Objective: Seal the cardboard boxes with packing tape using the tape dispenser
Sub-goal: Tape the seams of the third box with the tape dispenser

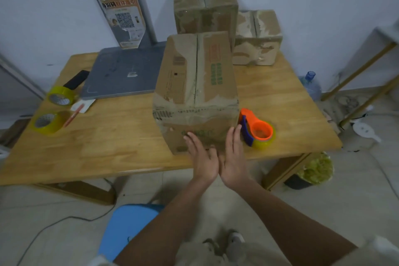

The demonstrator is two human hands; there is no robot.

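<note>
- At the table's [121, 136] left edge lie two yellowish tape rolls: one nearer [48, 122], one farther back [61, 95]. A reddish pen [73, 115] rests on a white slip of paper beside them.
- A dark flat object [76, 80] sticks out from under the corner of a grey platform [123, 73]; what it is cannot be made out. The platform's upright post is cut off by the top edge.
- The nearest cardboard box [194, 90] stands mid-table, a seam running down its top; its printing is too blurred to read.
- The left hand [201, 157] lies flat against the box's near face, fingers straight and spread.
- The right hand [234, 155], fingers straight and together, touches the box's near right corner. The two hands meet at the heels.
- Behind stand a tall box [205, 4] and a smaller box [257, 36], both partly hidden by the near one.
- The tape dispenser [257, 129], orange with a blue blade guard, lies on the table just right of the box, near the right hand's fingertips.
- A water jug [311, 84] shows partly beyond the table's right edge.
</note>
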